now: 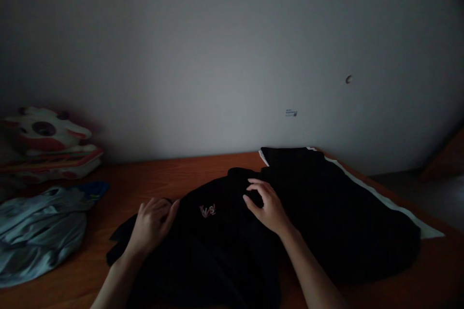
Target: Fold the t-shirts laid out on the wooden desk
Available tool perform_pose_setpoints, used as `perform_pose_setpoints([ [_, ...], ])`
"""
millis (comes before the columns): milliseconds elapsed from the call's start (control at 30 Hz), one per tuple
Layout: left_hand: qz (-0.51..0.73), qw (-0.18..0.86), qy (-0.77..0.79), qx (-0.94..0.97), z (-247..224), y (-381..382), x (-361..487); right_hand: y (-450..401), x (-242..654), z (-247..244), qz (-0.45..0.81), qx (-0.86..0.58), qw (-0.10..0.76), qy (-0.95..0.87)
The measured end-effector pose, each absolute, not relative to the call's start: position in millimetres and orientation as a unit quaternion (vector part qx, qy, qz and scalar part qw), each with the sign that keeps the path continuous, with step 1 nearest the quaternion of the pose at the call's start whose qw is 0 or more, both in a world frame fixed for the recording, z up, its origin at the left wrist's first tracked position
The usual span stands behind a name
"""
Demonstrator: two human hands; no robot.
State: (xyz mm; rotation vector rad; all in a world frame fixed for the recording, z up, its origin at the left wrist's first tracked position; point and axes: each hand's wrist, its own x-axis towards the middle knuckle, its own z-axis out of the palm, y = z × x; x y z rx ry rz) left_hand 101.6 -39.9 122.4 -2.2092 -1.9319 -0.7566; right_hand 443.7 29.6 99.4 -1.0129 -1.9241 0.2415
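Observation:
A black shirt (pixel 217 246) with a small red-and-white letter emblem lies spread and slightly rumpled in front of me. At its left side, my left hand (pixel 154 222) has its fingers curled over the dark cloth, the thumb pointing away to the right. The cloth beneath those fingers is partly hidden. Over the right part of the shirt is my right hand (pixel 267 207), thumb and fingers apart in a loose curve with nothing between them. Whether it touches the cloth is hard to tell in the dim light.
A second black garment (pixel 348 222) lies flat at the right, with white material (pixel 384 198) along its far edge. Crumpled grey clothing (pixel 43 231) sits at the left, near a blue cloth piece (pixel 94 189) and a cow-shaped plush toy (pixel 50 130). A pale wall (pixel 203 67) stands behind the wooden surface (pixel 145 178).

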Motion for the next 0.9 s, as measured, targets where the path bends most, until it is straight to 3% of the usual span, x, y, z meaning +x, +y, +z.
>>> perform_pose_setpoints([
  [167,-0.195,0.043,-0.703,-0.683,101.9,-33.4,98.7,29.2,441.9,91.0,0.198,-0.427,0.326,-0.82],
  [333,-0.125,-0.003,-0.671,-0.731,102.6,-35.5,103.9,17.9,439.0,109.3,0.206,-0.416,0.251,-0.849],
  [467,-0.154,0.02,-0.615,-0.773,105.5,-35.0,111.9,24.4,428.1,118.8,0.17,-0.401,0.288,-0.853],
  [667,-0.341,0.228,-0.534,-0.739,110.1,-46.0,121.1,53.6,407.9,104.1,0.173,-0.387,0.374,-0.825],
  [767,-0.318,0.201,-0.463,-0.803,121.4,-56.7,126.8,57.8,403.3,94.6,0.182,-0.405,0.346,-0.826],
  [900,-0.265,0.08,-0.436,-0.857,134.2,-60.4,130.6,55.4,404.7,87.8,0.16,-0.43,0.295,-0.838],
])
